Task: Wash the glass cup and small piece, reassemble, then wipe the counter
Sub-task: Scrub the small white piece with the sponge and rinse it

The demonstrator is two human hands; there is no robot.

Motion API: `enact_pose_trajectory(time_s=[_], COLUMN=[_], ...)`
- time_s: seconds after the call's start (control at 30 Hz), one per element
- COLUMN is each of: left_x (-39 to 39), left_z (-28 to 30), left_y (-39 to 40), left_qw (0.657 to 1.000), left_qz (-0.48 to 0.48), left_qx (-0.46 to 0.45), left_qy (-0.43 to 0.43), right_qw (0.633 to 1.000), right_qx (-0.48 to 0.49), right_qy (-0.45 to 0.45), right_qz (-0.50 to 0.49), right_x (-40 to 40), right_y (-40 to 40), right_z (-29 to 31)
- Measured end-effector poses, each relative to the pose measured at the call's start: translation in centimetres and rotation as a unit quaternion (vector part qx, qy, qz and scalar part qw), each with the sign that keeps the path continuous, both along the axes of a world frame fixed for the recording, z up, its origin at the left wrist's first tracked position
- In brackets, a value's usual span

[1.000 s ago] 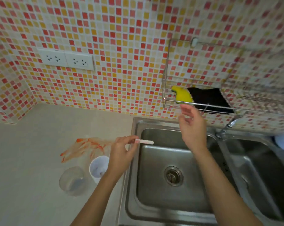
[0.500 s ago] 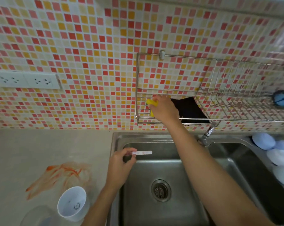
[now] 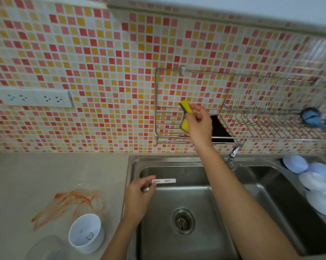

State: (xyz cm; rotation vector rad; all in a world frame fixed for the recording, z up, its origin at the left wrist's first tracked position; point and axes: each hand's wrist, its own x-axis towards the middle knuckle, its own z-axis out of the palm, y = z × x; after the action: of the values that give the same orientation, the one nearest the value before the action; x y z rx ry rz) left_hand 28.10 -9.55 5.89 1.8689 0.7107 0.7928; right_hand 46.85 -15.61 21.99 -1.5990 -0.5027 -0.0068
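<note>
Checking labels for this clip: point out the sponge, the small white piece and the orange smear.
sponge (image 3: 184, 125): head view, lower yellow corner.
small white piece (image 3: 166, 180): head view, slotted strip's middle.
orange smear (image 3: 72, 200): head view, streaks' centre.

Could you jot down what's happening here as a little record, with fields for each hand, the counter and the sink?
left hand: pinches a small white piece over the sink edge
right hand: holds a yellow sponge at the wire rack
counter: orange smear, white cup, clear glass cup partly cut off
sink: looks dry, holds no dishes
tap: no water visible
</note>
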Motion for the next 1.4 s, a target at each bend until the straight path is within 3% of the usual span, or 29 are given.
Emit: enact_pose_trajectory(time_s=[0.07, 0.13, 0.33, 0.5, 0.67, 0.83, 1.0, 1.1, 1.23, 1.4], left_x=[-0.4, -0.5, 0.5, 3.3, 5.9, 8.8, 10.6, 11.1, 11.3, 11.6], left_z=[0.3, 0.3, -0.1, 0.4, 0.8, 0.0, -1.0, -1.3, -1.1, -0.5], left_y=[0.0, -0.2, -1.7, -3.4, -4.8, -6.1, -6.7, -7.1, -6.8, -7.3], left_qw=[1.0, 1.0, 1.0, 1.0, 0.999, 0.999, 0.997, 0.995, 0.995, 0.994], left_qz=[-0.003, 0.003, -0.013, -0.017, -0.024, 0.027, 0.062, 0.086, 0.091, 0.101], left_qx=[0.0, -0.004, -0.019, -0.009, -0.026, -0.026, -0.033, -0.014, -0.037, -0.039], left_qy=[-0.008, -0.014, -0.009, 0.004, -0.007, 0.015, 0.026, 0.044, 0.03, 0.032], right_qw=[0.999, 0.999, 0.981, 0.952, 0.944, 0.961, 0.967, 0.968, 0.97, 0.976], right_qx=[0.054, 0.039, -0.18, -0.267, -0.248, -0.254, -0.201, -0.232, -0.191, -0.198], right_qy=[-0.003, -0.008, -0.045, -0.137, -0.204, -0.113, -0.152, -0.09, -0.141, -0.091], right_qz=[0.003, 0.024, 0.061, 0.057, 0.073, 0.02, 0.035, -0.012, 0.048, -0.012], right_x=[-2.4, -4.6, -7.0, -5.2, -4.6, -1.4, -1.1, 0.8, 0.4, 2.3], right_y=[-2.5, -4.9, -8.3, -9.6, -9.7, -10.2, -9.5, -9.5, -9.2, -9.7], right_z=[-0.6, -2.8, -11.3, -14.1, -15.1, -17.2, -18.4, -19.5, -19.4, -20.0])
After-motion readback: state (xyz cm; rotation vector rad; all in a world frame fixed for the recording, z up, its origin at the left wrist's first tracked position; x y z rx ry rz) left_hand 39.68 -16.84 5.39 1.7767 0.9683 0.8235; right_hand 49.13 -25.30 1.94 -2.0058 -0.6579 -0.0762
